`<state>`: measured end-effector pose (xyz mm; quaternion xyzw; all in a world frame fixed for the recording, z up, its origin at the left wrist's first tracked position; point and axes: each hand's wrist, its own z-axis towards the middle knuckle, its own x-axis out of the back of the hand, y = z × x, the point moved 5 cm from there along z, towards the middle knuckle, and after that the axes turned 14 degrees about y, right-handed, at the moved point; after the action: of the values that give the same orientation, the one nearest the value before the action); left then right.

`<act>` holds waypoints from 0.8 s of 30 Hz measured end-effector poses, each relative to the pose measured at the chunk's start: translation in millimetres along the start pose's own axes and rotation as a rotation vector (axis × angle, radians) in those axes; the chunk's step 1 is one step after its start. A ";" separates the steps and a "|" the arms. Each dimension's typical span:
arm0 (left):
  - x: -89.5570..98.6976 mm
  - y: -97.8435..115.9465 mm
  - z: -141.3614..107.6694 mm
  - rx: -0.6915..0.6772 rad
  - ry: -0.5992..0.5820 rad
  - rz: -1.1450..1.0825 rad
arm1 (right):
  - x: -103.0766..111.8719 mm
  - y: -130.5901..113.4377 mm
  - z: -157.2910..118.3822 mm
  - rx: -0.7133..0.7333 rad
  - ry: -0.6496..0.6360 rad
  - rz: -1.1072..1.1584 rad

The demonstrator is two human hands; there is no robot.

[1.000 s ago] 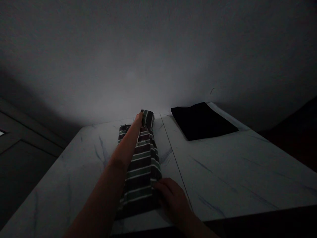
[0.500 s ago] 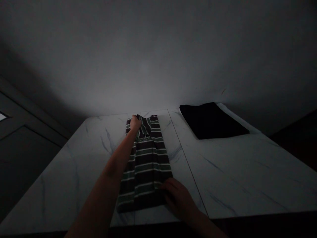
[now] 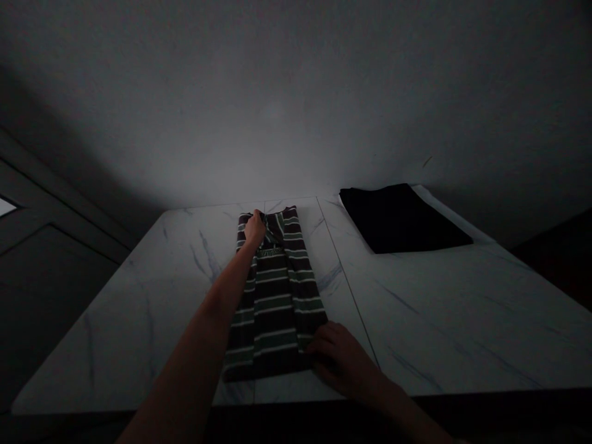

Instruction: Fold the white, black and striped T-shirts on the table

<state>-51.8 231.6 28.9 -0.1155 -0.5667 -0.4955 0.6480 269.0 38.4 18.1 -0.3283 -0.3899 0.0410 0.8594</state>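
A striped shirt [image 3: 274, 308] in dark, green and pale bands lies folded into a long narrow shape on the marble-patterned table [image 3: 171, 333]. At its far end my left hand [image 3: 255, 230] is closed on the cloth, near a ribbed cuff [image 3: 271, 251] that lies across the middle. My right hand [image 3: 340, 357] grips the shirt's near right edge, fingers curled over the fabric. Dim light hides the fingertips of both hands.
A black folded cloth [image 3: 402, 219] lies at the back right, over something white [image 3: 446, 213] against the wall [image 3: 268, 98]. A thin seam runs along the table right of the shirt. A panelled door [image 3: 50, 265] stands at the left.
The whole view has shifted slightly. My left hand has the cloth at the far end bunched a little differently; my right hand stays at the near right edge.
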 end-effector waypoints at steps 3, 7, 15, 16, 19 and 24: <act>11.2 7.1 -5.1 -0.038 0.014 0.043 | 3.6 -2.4 2.4 -0.007 -0.120 -0.002; 41.0 24.6 -20.3 -0.237 0.088 0.158 | 19.1 -2.0 21.1 0.023 -0.257 0.050; 99.3 46.7 -179.9 -0.559 -0.390 0.175 | 18.4 66.2 158.8 -0.134 -0.122 -0.332; 103.5 46.4 -202.2 -0.556 -0.428 0.169 | 10.9 75.3 178.1 -0.163 -0.094 -0.373; 105.9 42.1 -246.2 -0.444 -0.464 0.147 | -16.4 96.4 220.0 -0.253 -0.035 -0.464; 92.8 33.6 -264.9 -0.233 -0.422 0.105 | -52.5 115.7 236.6 -0.308 -0.048 -0.482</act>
<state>126.0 12.0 33.9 -0.3195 -0.6220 -0.4881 0.5223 89.2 237.6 29.0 -0.3517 -0.4785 -0.2163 0.7749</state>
